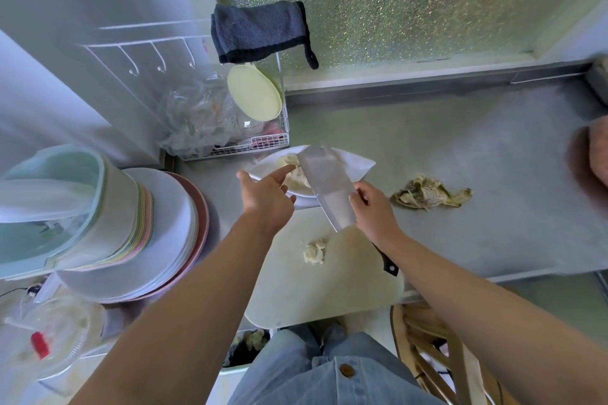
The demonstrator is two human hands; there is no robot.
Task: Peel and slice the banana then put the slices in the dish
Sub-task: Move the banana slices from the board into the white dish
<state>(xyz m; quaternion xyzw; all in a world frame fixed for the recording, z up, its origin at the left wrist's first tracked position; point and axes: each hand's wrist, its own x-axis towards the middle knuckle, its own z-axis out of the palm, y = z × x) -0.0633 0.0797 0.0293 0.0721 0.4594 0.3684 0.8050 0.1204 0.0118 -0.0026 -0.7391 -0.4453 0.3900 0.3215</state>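
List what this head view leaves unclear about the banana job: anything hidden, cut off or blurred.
1. Banana slices in the dish: the cleaver blade covers part of them, so they cannot be counted.
2. Cleaver handle: the right hand and wrist hide all but its end.
3. Banana lump on the cutting board: too blurred to tell separate slices.
4. Brownish thing at the right edge: cut off and blurred, unidentifiable.

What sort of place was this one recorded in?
Probably a small home kitchen: a metal counter with a cutting board, a big knife held over a dish of banana slices, and stacked plates at the left.
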